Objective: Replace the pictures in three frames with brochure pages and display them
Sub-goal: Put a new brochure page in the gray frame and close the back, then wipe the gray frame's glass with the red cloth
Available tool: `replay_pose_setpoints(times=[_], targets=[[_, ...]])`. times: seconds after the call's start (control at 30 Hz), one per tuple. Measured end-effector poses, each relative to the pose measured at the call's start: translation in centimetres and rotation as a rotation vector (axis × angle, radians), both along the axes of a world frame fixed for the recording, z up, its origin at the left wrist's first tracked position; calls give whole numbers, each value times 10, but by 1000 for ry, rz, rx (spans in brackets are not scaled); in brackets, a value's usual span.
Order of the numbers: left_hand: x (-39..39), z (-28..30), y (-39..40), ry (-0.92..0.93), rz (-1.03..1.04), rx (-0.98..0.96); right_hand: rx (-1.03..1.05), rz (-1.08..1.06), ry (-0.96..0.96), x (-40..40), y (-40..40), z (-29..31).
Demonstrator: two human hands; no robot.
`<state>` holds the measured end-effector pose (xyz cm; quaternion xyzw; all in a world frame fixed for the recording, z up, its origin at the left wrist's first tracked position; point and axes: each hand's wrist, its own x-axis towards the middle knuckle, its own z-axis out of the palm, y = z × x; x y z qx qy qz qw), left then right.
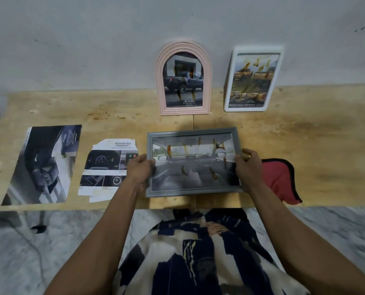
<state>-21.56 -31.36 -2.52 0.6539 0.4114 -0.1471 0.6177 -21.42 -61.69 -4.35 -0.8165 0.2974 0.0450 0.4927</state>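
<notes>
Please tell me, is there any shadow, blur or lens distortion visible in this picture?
Head view: a soft shadow lies on the wooden table behind the grey frame; the table's edges bend from wide-angle distortion; the floor and patterned clothing at the bottom look blurred; the pink arched frame against the wall is fairly sharp.

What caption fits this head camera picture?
Both hands hold the grey frame; two frames already stand.

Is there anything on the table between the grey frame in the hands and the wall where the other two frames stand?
Nothing visible does. The table is bare between the grey frame and the wall, left of the pink frame.
</notes>
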Motion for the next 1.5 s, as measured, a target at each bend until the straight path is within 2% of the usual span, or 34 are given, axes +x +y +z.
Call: replay_pose_setpoints(times=[0.17,0.4,0.53,0.8,0.9,1.0,1.13,1.2,1.33,1.5], targets=[[-6,-16,-12,36,-15,49,-49,32,87,-4,0,-14],[2,-21,-20,49,-147,165,-111,43,166,0,-5,-29],[2,-27,-23,90,-172,160,-140,61,228,6,-10,-31],[-3,-31,-40,63,-245,258,-225,112,217,5,-14,-28],[-5,-34,-42,58,-299,359,-235,130,188,2,-15,-23],[-4,-41,-45,82,-415,553,-351,141,150,-3,-20,-13],[-4,-35,-55,121,-480,655,-606,76,232,-17,-42,3],[-5,-34,-57,128,-500,687,-643,110,325,-24,-58,0],[-5,-37,-57,130,-535,721,-588,279,487,-38,-74,-14],[-5,-37,-54,130,-560,728,-728,341,428,-56,-77,-21]])
